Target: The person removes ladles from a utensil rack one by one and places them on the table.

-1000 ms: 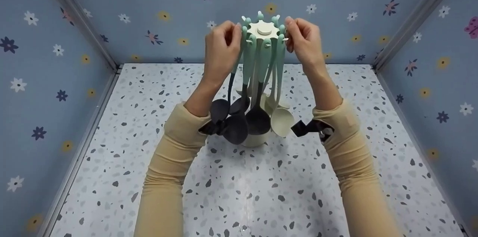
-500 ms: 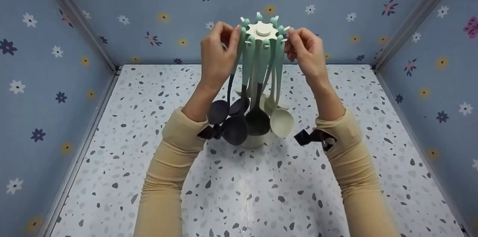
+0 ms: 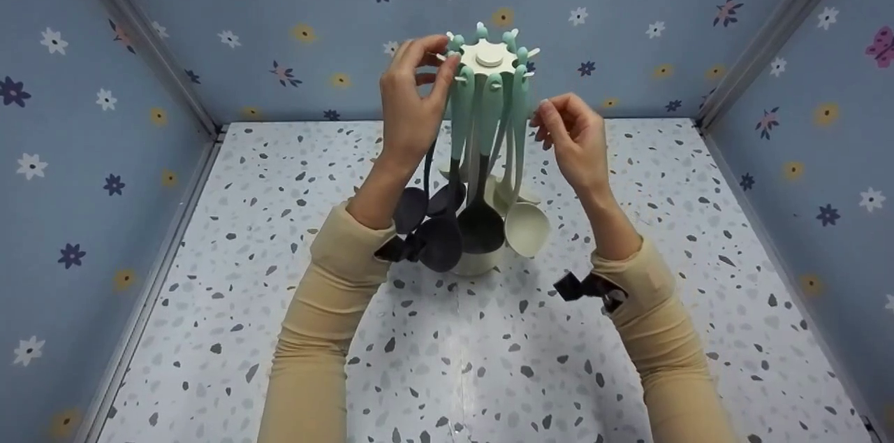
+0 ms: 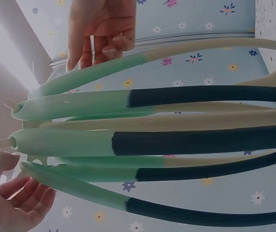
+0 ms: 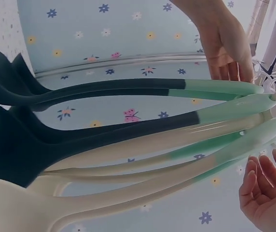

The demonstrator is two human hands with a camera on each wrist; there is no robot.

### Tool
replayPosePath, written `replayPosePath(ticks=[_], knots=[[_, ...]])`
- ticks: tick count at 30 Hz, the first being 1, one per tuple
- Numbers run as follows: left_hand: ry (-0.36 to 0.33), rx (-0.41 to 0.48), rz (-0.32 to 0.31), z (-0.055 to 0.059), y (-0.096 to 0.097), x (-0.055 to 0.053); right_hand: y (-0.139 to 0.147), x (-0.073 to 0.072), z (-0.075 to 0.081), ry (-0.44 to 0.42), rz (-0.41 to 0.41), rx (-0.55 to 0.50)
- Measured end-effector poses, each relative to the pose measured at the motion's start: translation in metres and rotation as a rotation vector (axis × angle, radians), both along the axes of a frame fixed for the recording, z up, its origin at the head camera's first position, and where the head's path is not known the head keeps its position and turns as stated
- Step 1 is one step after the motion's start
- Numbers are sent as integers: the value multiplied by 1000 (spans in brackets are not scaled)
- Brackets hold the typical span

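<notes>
A cream rotating rack point(image 3: 489, 55) carries several kitchen utensils by their mint-green handles. My left hand point(image 3: 415, 100) is at the rack's left side, thumb and index finger apart around a hook and the top of one handle point(image 4: 75, 186). That handle runs down to a dark stem; a dark round head point(image 3: 411, 209) hangs on that side. My right hand point(image 3: 576, 139) hovers just right of the handles, its fingers loosely bent and holding nothing. In the right wrist view, the right hand point(image 5: 268, 188) is below the hanging handles. A dark ladle point(image 3: 482, 226) and a cream spoon point(image 3: 527, 228) hang in front.
The rack's round cream base point(image 3: 476, 263) stands on a speckled white table point(image 3: 447, 359). Blue flower-patterned walls point(image 3: 314, 31) enclose the back and both sides. Small black camera mounts point(image 3: 590, 287) stick out from the beige sleeves point(image 3: 663, 331).
My right hand has come away from the rack's top and moved down beside the handles. My left thumb and index finger have spread apart at the left handle, and its hook now shows between them.
</notes>
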State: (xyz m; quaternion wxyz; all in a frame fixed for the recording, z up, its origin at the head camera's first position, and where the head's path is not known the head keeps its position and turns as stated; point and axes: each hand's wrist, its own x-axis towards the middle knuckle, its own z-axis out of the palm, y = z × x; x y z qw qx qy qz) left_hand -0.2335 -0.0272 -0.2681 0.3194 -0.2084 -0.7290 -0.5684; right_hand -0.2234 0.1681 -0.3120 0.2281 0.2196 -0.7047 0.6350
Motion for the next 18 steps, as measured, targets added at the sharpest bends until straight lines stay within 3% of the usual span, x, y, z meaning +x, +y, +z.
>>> replayPosePath(ticks=[8,18], knots=[[3,32,-27,16,4,21,-3,23,-14,20,-88,68],[12,38,-27,15,3,18,-2,34,-46,30,-130,151]])
